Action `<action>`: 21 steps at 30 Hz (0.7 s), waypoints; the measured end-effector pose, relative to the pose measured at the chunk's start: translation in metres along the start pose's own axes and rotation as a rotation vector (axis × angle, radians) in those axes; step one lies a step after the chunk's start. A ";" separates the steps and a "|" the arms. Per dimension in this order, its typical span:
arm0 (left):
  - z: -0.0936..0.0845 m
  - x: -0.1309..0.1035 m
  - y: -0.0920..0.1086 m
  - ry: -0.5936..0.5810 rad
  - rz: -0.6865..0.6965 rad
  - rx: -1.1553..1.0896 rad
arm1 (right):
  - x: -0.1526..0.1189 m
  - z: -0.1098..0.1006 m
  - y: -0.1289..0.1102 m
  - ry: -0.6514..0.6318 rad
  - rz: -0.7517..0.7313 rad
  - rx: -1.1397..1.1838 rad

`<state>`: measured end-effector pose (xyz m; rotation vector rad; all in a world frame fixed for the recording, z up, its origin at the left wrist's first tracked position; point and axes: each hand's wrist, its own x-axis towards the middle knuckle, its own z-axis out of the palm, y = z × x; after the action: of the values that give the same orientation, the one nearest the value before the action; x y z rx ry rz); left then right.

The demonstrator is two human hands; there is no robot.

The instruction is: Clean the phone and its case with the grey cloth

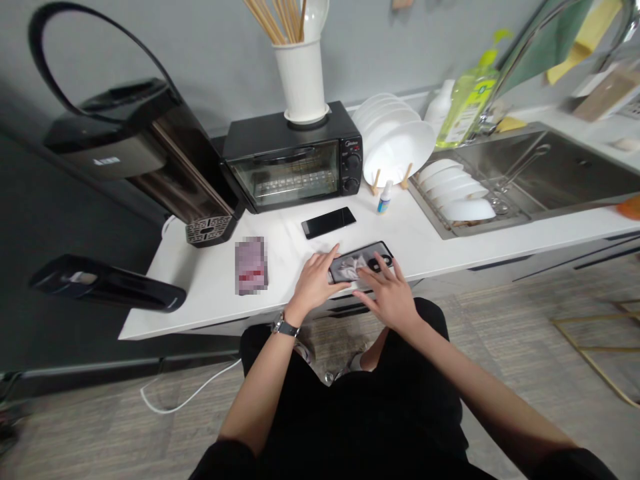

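Observation:
A phone in a black case [367, 257] lies on the white counter [210, 280] near its front edge, with a crumpled white wipe [350, 269] on it. My left hand [316, 280] rests on the phone's left end, fingers spread, a watch on its wrist. My right hand [387, 293] lies over the phone's right half, fingers pressing on the wipe and the phone. A second black phone [329, 222] lies flat just behind them. A small white and blue bottle [385, 197] stands to the right of that phone.
A black toaster oven [293, 163] carries a white utensil holder [301, 80]. Left stand a black appliance [150, 153] and a blurred card [251, 265]. White plates [395, 143] stand in a rack beside the sink [530, 177] with bowls and a green soap bottle [467, 107].

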<state>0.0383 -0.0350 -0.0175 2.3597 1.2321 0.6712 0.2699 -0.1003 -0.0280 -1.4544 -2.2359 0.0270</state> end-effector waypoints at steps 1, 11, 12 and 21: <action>0.000 0.000 0.000 -0.001 -0.006 0.001 | -0.003 -0.007 0.015 0.018 0.037 -0.039; 0.002 0.003 -0.007 -0.034 0.006 0.014 | 0.033 0.035 -0.060 0.040 -0.009 0.107; 0.002 0.002 -0.007 -0.033 0.007 0.006 | 0.031 0.034 -0.061 0.029 -0.033 0.118; 0.000 0.003 0.000 -0.012 0.018 -0.010 | -0.007 -0.012 0.038 0.106 0.145 -0.136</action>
<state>0.0400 -0.0324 -0.0169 2.3659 1.2010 0.6658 0.3095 -0.0928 -0.0306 -1.6476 -2.0792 -0.1557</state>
